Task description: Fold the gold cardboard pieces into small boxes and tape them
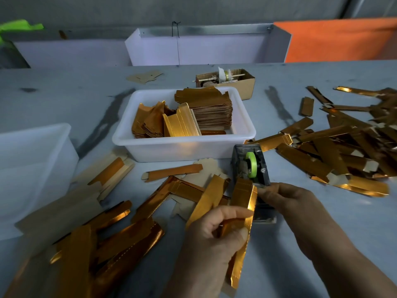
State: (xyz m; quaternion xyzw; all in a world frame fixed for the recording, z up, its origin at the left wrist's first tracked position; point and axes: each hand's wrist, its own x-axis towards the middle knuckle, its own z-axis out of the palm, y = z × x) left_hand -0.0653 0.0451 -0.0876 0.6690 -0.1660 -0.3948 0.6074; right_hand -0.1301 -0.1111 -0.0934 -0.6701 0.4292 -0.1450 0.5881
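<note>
Stacked gold cardboard pieces in white tub, brown box behind

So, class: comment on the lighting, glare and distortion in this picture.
Head view: dim overall; bright glare on the gold piece that the left hand grips; the back of the table curves, showing wide-angle distortion; the loose gold pile at right looks soft and blurred.

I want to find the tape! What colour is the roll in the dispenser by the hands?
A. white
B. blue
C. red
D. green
D: the roll in the dark dispenser, just beyond the right hand, is bright green.
</note>
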